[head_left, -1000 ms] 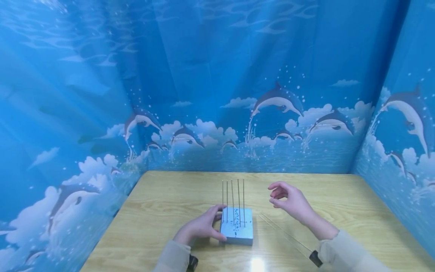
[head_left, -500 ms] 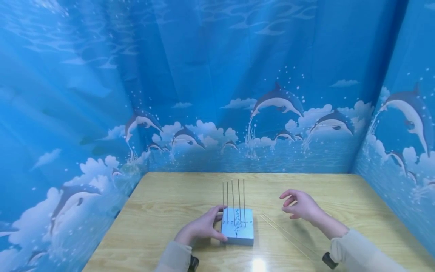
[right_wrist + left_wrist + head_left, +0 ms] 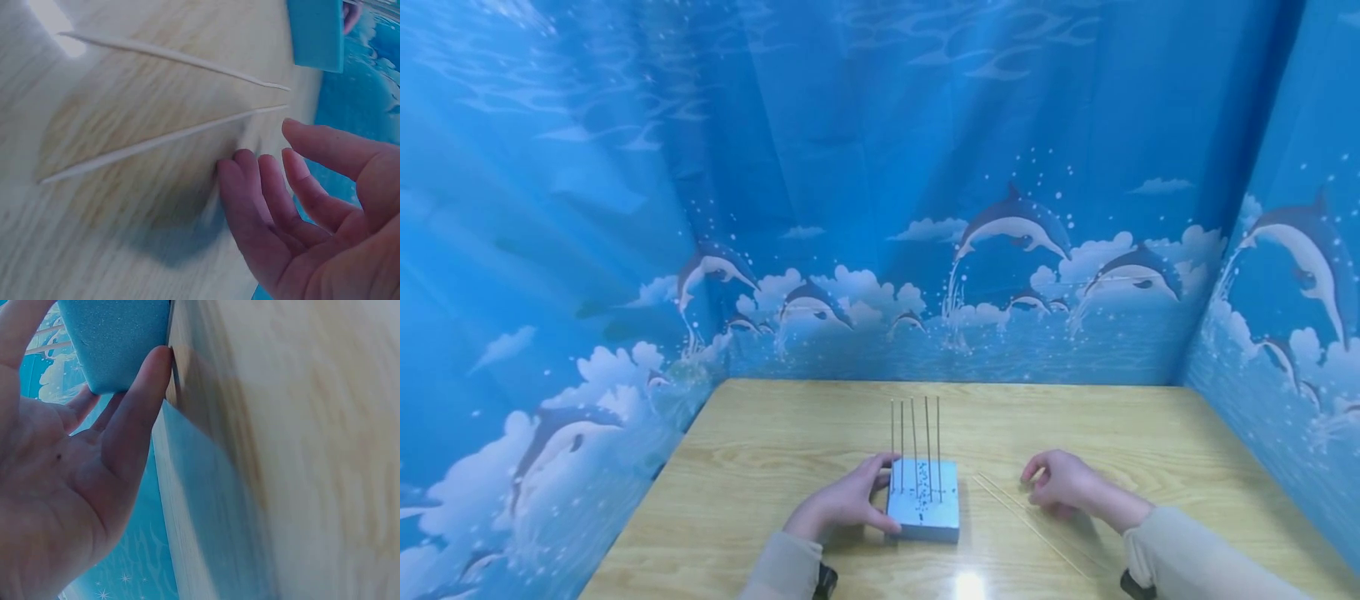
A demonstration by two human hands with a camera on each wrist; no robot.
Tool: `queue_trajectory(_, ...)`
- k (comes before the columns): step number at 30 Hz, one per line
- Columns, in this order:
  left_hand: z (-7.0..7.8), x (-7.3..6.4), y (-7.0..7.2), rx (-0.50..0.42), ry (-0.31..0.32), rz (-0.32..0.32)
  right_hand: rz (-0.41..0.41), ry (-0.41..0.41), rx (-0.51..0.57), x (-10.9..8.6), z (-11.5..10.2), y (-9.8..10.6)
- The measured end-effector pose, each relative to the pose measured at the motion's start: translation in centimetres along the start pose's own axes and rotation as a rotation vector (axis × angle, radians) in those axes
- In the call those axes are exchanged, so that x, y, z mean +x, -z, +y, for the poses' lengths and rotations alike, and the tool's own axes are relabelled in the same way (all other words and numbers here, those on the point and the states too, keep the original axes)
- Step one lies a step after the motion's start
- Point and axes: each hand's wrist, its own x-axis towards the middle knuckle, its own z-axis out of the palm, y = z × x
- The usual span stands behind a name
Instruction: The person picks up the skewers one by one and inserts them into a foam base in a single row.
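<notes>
A light blue foam block (image 3: 943, 518) with dark specks on top sits on the table, several thin sticks (image 3: 938, 442) standing upright in it. My left hand (image 3: 844, 502) holds it from the left, thumb at the near corner and fingers round the far side. In the left wrist view, the block (image 3: 119, 344) lies between thumb and fingers. To the right, two thin pale sticks lie on the table, a left one (image 3: 1030, 526) and a fainter right one. My right hand (image 3: 1067, 483) hovers low beside them, fingers loosely bent, holding nothing; the right wrist view shows both sticks (image 3: 162, 139) apart from its fingertips.
The pale wood-grain table (image 3: 790, 417) is enclosed at the back and sides by blue curtains (image 3: 865, 208) printed with dolphins. A bright light reflection (image 3: 968, 583) shows near the front of the tabletop.
My right hand has moved right and then down, from beside the block to low over the right side of the loose sticks. My left hand and the block have stayed put.
</notes>
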Motion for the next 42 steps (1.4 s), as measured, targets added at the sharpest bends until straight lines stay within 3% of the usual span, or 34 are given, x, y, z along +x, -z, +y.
queue_trajectory(14,0.2,0.0,0.1,0.013,-0.003,0.002,0.048,0.043,-0.117,-0.1,-0.2,-1.8)
queue_trajectory(28,-0.1,0.1,0.1,0.022,-0.009,0.005,0.084,0.083,-0.155,-0.2,0.0,-2.4)
queue_trajectory(42,-0.3,0.2,0.0,-0.009,-0.001,-0.014,0.016,-0.010,-0.085,0.4,0.5,-1.3)
